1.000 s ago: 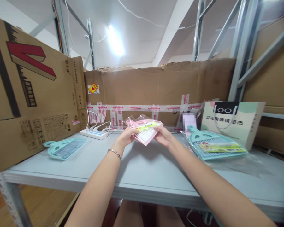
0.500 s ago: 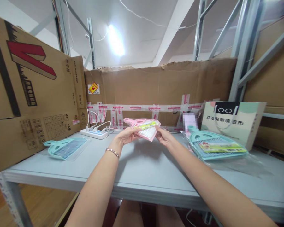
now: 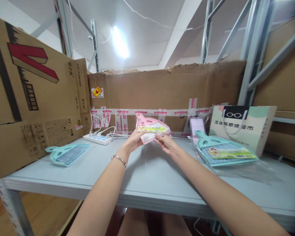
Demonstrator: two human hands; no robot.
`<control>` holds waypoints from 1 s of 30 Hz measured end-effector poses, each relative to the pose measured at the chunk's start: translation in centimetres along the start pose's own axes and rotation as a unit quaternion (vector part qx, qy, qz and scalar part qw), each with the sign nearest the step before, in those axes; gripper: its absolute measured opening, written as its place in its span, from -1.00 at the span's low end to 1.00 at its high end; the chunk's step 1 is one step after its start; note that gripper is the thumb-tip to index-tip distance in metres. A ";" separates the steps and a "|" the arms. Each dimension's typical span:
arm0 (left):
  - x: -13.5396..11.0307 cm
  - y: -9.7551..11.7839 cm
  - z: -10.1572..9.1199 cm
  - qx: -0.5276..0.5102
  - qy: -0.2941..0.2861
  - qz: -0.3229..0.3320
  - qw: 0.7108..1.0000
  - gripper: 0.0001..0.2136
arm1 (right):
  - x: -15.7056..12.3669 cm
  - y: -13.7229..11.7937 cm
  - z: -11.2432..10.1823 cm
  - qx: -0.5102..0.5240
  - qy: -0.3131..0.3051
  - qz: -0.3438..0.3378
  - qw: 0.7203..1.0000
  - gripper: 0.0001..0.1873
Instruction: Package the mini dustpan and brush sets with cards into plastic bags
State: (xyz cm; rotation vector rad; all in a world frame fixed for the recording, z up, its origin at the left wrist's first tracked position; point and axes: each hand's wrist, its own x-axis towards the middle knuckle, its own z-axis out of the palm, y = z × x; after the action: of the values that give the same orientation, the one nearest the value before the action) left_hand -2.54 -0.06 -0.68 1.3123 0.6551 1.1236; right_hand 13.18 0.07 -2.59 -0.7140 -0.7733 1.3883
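Observation:
A pink dustpan and brush set (image 3: 151, 123) with white bristles and a yellow-green label is held up above the table, its handle pointing up and to the left. My left hand (image 3: 135, 140) grips its lower left edge. On the lower right edge, my right hand (image 3: 166, 143) pinches it between thumb and fingers. A green dustpan and brush set (image 3: 70, 154) lies on the table to the left. Over on the right rests a larger green set (image 3: 223, 151) in clear plastic, with a similar label.
Behind my hands, a white power strip (image 3: 98, 139) with plugged-in cables sits on the grey table (image 3: 152, 183). A paper bag (image 3: 243, 127) stands at the right. Cardboard boxes (image 3: 162, 88) wall in the back, and another box (image 3: 39, 98) stands at the left.
The pink set has tilted up, its handle now higher and its face turned more toward me. Both hands have shifted slightly along its lower edge. The two green sets stay put.

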 end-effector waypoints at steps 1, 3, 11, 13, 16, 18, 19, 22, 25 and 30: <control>-0.2 0.0 0.1 0.018 -0.013 -0.017 1.000 -0.58 | 0.1 0.1 -0.1 0.007 0.014 -0.008 1.000 -0.74; -0.5 0.0 0.5 0.033 -0.038 -0.046 0.998 -0.57 | 0.2 0.2 -0.2 0.010 0.046 -0.013 0.999 -0.77; -0.2 0.3 1.3 0.005 0.067 -0.029 0.997 -0.83 | 0.2 0.2 0.3 0.003 0.061 -0.033 0.998 -0.81; 0.0 0.2 1.3 0.030 0.103 -0.038 0.994 -0.93 | 0.2 0.3 0.4 0.014 0.046 -0.034 0.998 -0.81; 0.1 0.0 1.0 0.099 0.144 -0.044 0.984 -0.81 | 0.2 0.4 0.4 0.025 0.041 -0.016 0.999 -0.83; -0.1 0.1 0.7 0.138 0.127 -0.044 0.981 -0.73 | 0.3 0.4 0.2 0.021 0.053 0.002 0.998 -0.85; -0.2 0.2 0.6 0.148 0.102 -0.049 0.982 -0.72 | 0.3 0.4 0.1 0.017 0.061 0.009 0.998 -0.86; -0.7 0.7 0.5 0.137 0.020 -0.072 0.988 -0.65 | 0.2 0.3 0.0 0.007 0.076 0.010 0.997 -0.86; -0.7 1.0 0.5 0.093 0.046 -0.080 0.991 -0.59 | 0.0 0.2 0.1 -0.013 0.083 0.001 0.996 -0.85; 0.4 0.2 -0.1 0.035 0.141 -0.086 0.986 -0.67 | -0.2 0.5 0.5 -0.090 0.048 -0.026 0.994 -0.85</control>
State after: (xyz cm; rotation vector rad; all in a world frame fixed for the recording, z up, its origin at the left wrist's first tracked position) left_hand -2.54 0.31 -0.45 1.1403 1.0059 1.1610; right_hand 12.48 -0.07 -2.78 -0.8880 -0.8419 1.2390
